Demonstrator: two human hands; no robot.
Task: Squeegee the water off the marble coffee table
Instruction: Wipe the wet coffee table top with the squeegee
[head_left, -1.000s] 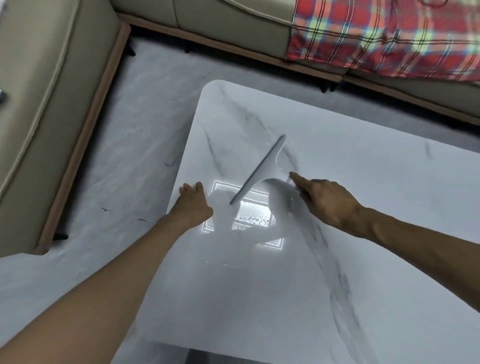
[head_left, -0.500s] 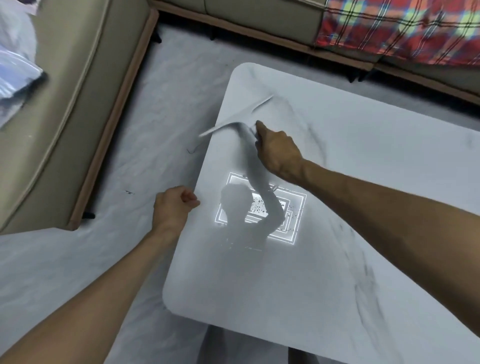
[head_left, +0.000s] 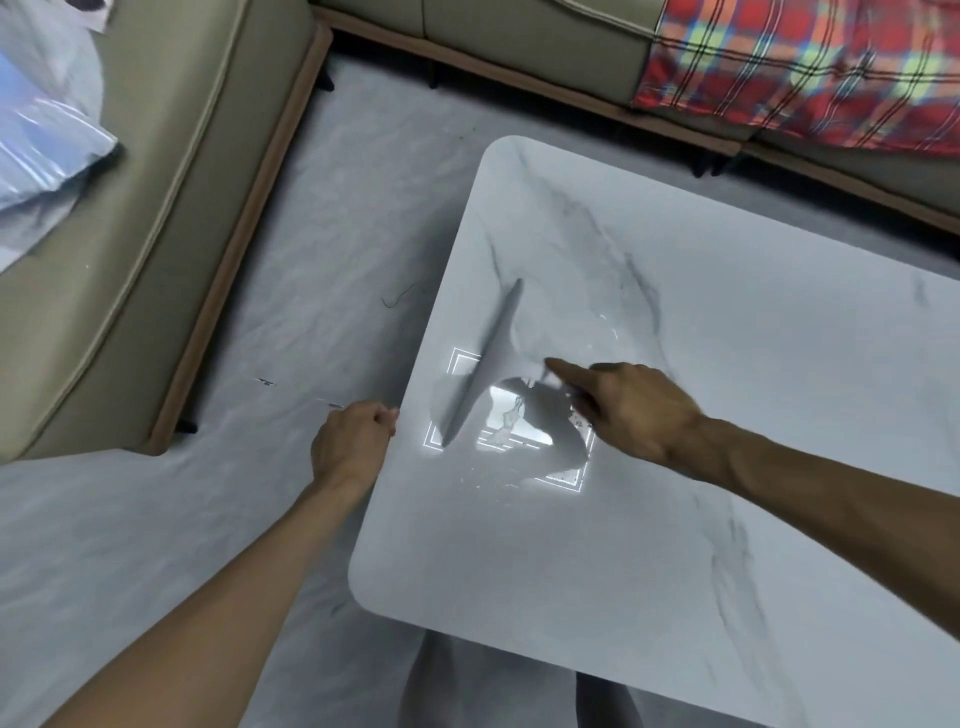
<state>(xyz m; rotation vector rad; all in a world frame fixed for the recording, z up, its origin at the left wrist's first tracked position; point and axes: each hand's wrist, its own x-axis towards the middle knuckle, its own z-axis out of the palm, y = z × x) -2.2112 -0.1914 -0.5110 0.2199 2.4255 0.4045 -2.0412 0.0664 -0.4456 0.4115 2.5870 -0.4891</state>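
At 9 o'clock, a beige sofa (head_left: 130, 218) with a pale plastic bag (head_left: 36, 130) on its seat; contents of the bag not readable. Just left of centre, the left hand (head_left: 350, 447) curled loosely against the left edge of the table (head_left: 623, 597), fingers bent in, thumb at the rim, grasping nothing that shows; probably bracing. Right of it, the squeegee (head_left: 491, 364): a long grey blade lying on the marble, running from 7 o'clock up toward 12, its stub handle reaching right into the right hand (head_left: 631, 410). That hand wrapped on the handle, forefinger stretched along it toward the blade. Water in thin streaks and beads around the bright lamp reflection under the blade and toward 1 o'clock of it.

Judged light and stiff in the body, with a soft rubber lip; best held at the handle, as now, with the forefinger pressing the blade flat. Wet handle likely slippery. Marble hard, slick, heavy, unlikely to shift under the stroke. Blade tilt too blurred to tell exactly.

At 1 o'clock, a red plaid blanket (head_left: 805, 67) over another sofa. No bowl, bucket or tray in view to catch the runoff; presumably pushed over the left edge to the floor (head_left: 322, 260).
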